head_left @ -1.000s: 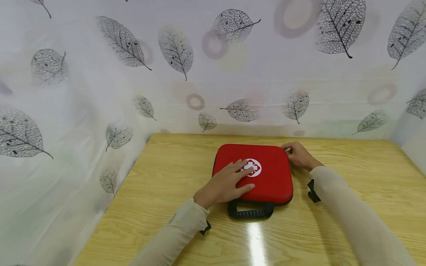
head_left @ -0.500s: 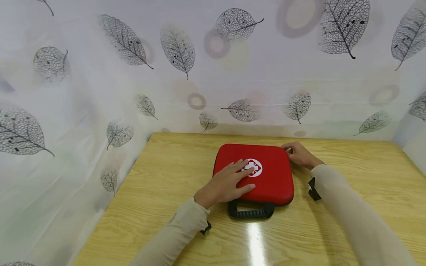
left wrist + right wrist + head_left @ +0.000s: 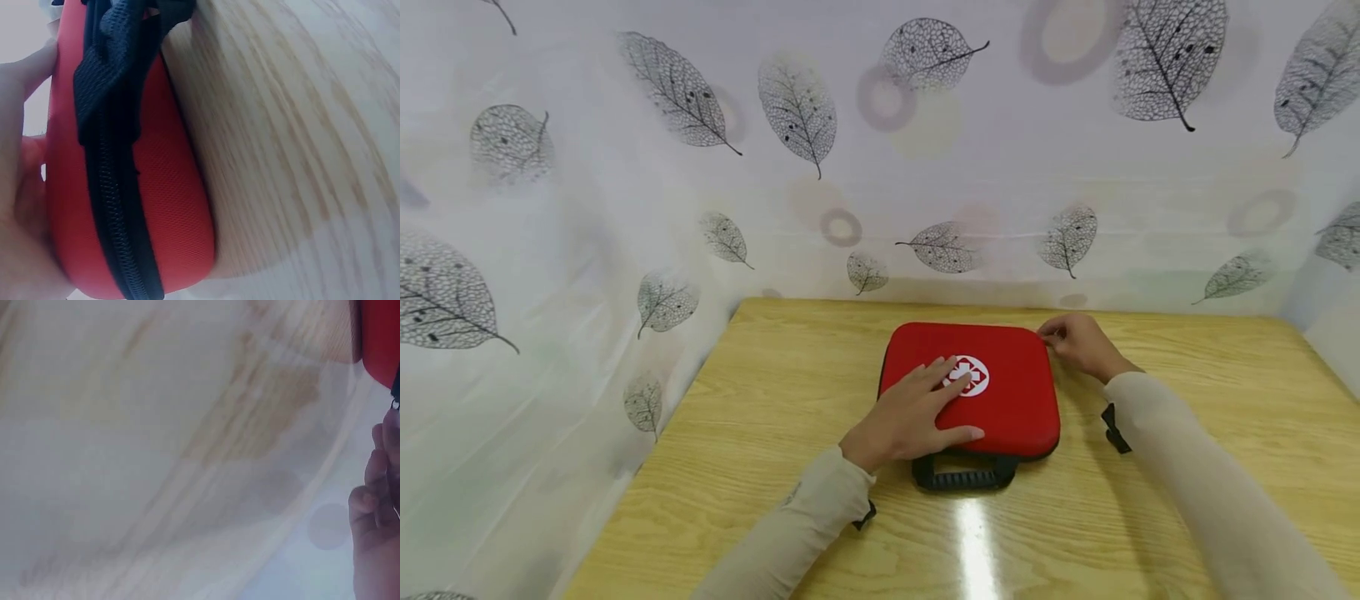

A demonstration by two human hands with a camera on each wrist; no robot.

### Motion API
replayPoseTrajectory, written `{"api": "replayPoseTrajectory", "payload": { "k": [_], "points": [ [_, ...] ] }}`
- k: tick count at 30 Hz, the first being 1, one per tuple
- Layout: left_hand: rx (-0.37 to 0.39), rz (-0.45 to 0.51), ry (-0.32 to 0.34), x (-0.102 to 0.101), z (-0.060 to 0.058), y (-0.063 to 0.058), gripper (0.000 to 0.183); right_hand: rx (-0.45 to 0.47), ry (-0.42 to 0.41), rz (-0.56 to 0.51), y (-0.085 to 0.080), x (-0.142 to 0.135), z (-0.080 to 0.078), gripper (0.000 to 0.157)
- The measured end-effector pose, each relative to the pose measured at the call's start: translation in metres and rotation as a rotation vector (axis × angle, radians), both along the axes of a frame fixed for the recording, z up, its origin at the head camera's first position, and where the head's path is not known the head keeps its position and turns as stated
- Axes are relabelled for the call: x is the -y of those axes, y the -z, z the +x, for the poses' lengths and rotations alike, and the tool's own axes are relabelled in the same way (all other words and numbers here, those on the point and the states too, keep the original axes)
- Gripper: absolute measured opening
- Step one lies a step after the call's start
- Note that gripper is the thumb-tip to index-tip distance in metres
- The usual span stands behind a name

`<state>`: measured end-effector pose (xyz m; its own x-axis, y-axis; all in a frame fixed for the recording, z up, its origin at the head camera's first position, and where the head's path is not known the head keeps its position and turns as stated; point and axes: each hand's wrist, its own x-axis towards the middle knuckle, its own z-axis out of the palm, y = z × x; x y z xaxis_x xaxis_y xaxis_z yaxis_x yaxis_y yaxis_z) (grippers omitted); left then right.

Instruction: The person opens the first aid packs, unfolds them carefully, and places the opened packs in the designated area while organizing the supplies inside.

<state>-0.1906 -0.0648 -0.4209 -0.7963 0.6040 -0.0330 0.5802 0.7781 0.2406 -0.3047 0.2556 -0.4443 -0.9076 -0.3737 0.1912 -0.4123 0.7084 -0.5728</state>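
A red first aid case (image 3: 1007,392) lies flat on the wooden table, its white cross emblem partly under my left fingers. My left hand (image 3: 913,417) rests on the lid with fingers spread and straight. In the left wrist view, the black zipper (image 3: 115,212) runs along the side of the case, below a fabric handle mount (image 3: 109,75). At the far right corner, my right hand (image 3: 1084,343) pinches a small zipper pull (image 3: 395,405), only partly seen at the edge of the right wrist view. The lid looks closed.
A black carrying handle (image 3: 962,481) sticks out from the near side of the case. The wooden table (image 3: 760,400) extends around it. Behind and to the left hangs a pale curtain (image 3: 820,208) printed with leaves.
My right hand has shifted slightly right, outward from the case's corner. My left thumb has moved a little along the lid; the case stays in place.
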Motion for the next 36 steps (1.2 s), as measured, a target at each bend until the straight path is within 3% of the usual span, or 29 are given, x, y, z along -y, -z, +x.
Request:
{"api": "replayPoseTrajectory", "payload": {
  "k": [5, 15, 27, 36],
  "points": [
    [-0.043, -0.024, -0.003, -0.008, -0.002, 0.002, 0.084, -0.079, 0.015, 0.086, -0.007, -0.002, 0.006, 0.02],
    [-0.063, -0.027, -0.02, -0.012, -0.005, 0.0, 0.083, -0.075, 0.032, 0.174, -0.015, -0.012, 0.031, 0.018],
    [-0.055, -0.057, -0.014, -0.02, -0.008, 0.0, 0.083, -0.064, 0.013, 0.199, -0.022, -0.015, 0.095, 0.013],
    [-0.052, -0.055, -0.023, -0.019, -0.008, 0.002, 0.084, 0.0, 0.039, 0.062, -0.018, -0.002, 0.151, 0.015]
  ]
}}
